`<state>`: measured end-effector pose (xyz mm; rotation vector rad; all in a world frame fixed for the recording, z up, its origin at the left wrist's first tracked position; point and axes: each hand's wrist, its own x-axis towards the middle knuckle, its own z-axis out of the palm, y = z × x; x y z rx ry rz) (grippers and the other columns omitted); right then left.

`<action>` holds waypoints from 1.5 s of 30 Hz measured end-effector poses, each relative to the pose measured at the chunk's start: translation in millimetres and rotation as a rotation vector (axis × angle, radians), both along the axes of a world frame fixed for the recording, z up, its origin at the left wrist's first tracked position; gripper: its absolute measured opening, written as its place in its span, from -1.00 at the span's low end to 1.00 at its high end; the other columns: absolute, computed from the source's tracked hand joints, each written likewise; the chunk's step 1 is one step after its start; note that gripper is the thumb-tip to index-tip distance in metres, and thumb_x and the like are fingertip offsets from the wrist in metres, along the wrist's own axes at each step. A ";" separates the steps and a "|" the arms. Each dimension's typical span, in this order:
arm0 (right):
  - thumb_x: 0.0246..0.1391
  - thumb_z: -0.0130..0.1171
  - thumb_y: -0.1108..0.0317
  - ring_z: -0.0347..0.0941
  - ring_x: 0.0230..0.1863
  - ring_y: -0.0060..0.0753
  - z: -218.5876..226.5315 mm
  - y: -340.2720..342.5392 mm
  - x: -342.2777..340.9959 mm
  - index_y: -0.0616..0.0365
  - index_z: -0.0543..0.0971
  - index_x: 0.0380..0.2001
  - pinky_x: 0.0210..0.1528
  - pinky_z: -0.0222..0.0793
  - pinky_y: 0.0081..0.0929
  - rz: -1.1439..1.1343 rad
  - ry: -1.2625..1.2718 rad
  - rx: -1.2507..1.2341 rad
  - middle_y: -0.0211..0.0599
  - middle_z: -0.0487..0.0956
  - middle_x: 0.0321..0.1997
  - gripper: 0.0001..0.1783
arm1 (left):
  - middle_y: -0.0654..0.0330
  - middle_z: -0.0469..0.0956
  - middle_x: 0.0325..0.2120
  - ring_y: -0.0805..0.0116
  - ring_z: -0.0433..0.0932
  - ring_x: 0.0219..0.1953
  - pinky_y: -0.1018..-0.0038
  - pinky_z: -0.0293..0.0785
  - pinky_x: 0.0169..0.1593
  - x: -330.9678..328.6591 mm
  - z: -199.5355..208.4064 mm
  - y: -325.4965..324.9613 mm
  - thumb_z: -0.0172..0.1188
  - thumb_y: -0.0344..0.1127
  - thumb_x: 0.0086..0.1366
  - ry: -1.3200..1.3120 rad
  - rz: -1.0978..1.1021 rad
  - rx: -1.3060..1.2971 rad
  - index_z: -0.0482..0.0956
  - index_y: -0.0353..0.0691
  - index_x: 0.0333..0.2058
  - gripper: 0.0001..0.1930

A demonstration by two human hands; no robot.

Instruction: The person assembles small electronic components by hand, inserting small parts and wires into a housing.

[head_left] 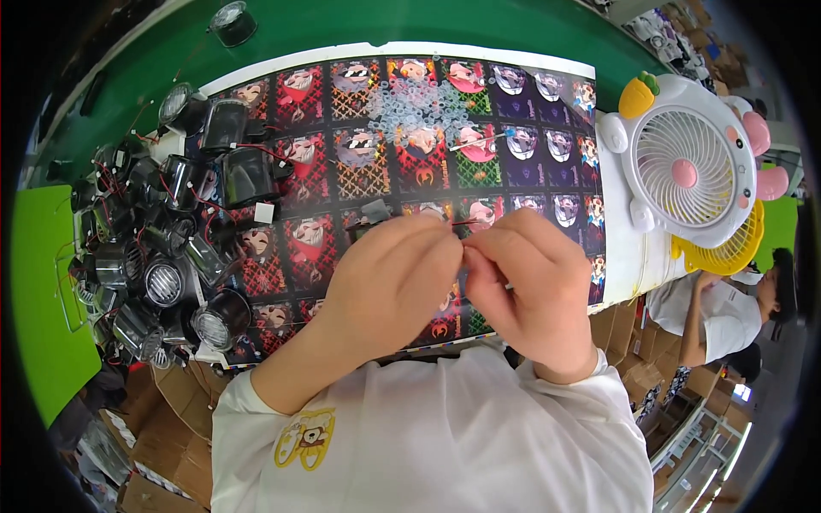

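My left hand point(398, 278) and my right hand point(534, 278) meet above the middle of the printed sheet, fingers closed and fingertips nearly touching. Thin dark red wires point(463, 223) show between the fingertips; their ends are hidden. What else the right fingers pinch is too small to make out. Just beyond the left hand sits a dark part with a grey square tab point(375, 210), mostly covered by that hand. Farther away, a pile of small clear plastic pieces point(419, 109) lies on the sheet. A thin stick with a blue tip point(508, 133) lies right of it.
At left, many black cylindrical units with clear covers and red wires point(167, 278) are heaped. Another unit point(233, 24) stands on the green surface at the back. A white fan point(684, 171) with a yellow part stands at right. Another person point(714, 312) is beyond the right edge.
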<state>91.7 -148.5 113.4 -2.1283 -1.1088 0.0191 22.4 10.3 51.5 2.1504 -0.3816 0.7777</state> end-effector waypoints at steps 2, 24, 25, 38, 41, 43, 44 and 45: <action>-0.08 0.18 0.67 0.42 -0.54 -0.42 -3.8 0.5 3.4 0.32 0.58 -0.42 -0.49 0.30 -0.54 -0.095 -0.049 0.127 -0.24 0.50 -0.49 -0.90 | 0.02 0.59 -0.21 0.00 0.60 -0.17 0.21 0.56 -0.13 5.0 -6.7 1.8 0.26 -0.62 0.06 0.045 -0.033 -0.086 0.47 -0.34 -0.14 -0.66; -0.09 0.19 0.71 0.49 -0.31 -0.39 -65.0 13.4 1.9 0.21 0.64 -0.30 -0.31 0.40 -0.56 -0.090 0.169 0.189 -0.24 0.53 -0.32 -0.74 | -0.03 0.57 -0.37 -0.01 0.54 -0.32 0.20 0.47 -0.20 7.3 -45.1 3.9 0.08 -0.51 0.14 0.493 -0.088 -0.421 0.54 -0.39 -0.07 -0.65; -0.10 0.20 0.70 0.48 -0.31 -0.34 -64.4 11.3 5.6 0.21 0.64 -0.30 -0.28 0.41 -0.51 -0.026 0.165 0.178 -0.23 0.54 -0.32 -0.74 | -0.03 0.58 -0.38 -0.01 0.54 -0.33 0.22 0.46 -0.21 7.0 -44.3 4.4 0.08 -0.51 0.13 0.509 -0.099 -0.429 0.55 -0.39 -0.07 -0.65; 0.01 0.27 0.44 0.32 -0.10 -0.15 -96.1 -10.5 98.1 0.16 0.55 -0.24 -0.10 0.26 -0.26 -0.005 -0.415 -0.306 -0.26 0.47 -0.22 -0.79 | 0.09 0.58 -0.40 0.33 0.51 -0.43 0.44 0.39 -0.32 4.7 -45.8 -2.2 0.10 -0.56 0.18 0.460 -0.019 -0.499 0.60 -0.30 -0.06 -0.67; 0.04 0.24 0.50 0.41 -0.26 -0.12 -80.6 -17.8 63.6 0.19 0.49 -0.29 -0.22 0.34 -0.29 0.069 -0.196 -0.160 -0.20 0.47 -0.31 -0.84 | 0.08 0.60 -0.35 0.31 0.55 -0.38 0.44 0.43 -0.27 -0.5 -42.3 -4.8 0.12 -0.55 0.18 0.532 0.009 -0.557 0.60 -0.28 -0.04 -0.66; 0.03 0.22 0.54 0.44 -0.41 -0.10 -68.4 -20.9 33.3 0.20 0.49 -0.33 -0.35 0.37 -0.30 0.109 0.086 0.008 -0.16 0.47 -0.39 -0.87 | 0.07 0.60 -0.34 0.29 0.56 -0.35 0.44 0.44 -0.24 0.1 -45.8 -5.9 0.11 -0.55 0.18 0.508 0.018 -0.560 0.59 -0.29 -0.03 -0.65; 0.02 0.22 0.55 0.44 -0.48 -0.09 -63.4 -15.4 19.3 0.21 0.50 -0.33 -0.41 0.38 -0.31 0.127 0.113 0.058 -0.14 0.47 -0.43 -0.87 | 0.07 0.61 -0.33 0.28 0.57 -0.32 0.43 0.45 -0.21 0.3 -47.0 -6.0 0.11 -0.55 0.19 0.485 0.029 -0.568 0.59 -0.29 -0.02 -0.64; 0.02 0.22 0.58 0.45 -0.49 -0.10 -61.8 -10.1 11.5 0.23 0.52 -0.30 -0.43 0.39 -0.28 0.130 0.064 0.049 -0.13 0.48 -0.44 -0.85 | 0.06 0.61 -0.31 0.27 0.58 -0.28 0.42 0.45 -0.17 1.8 -46.3 -5.4 0.10 -0.56 0.19 0.508 0.034 -0.540 0.59 -0.30 -0.01 -0.64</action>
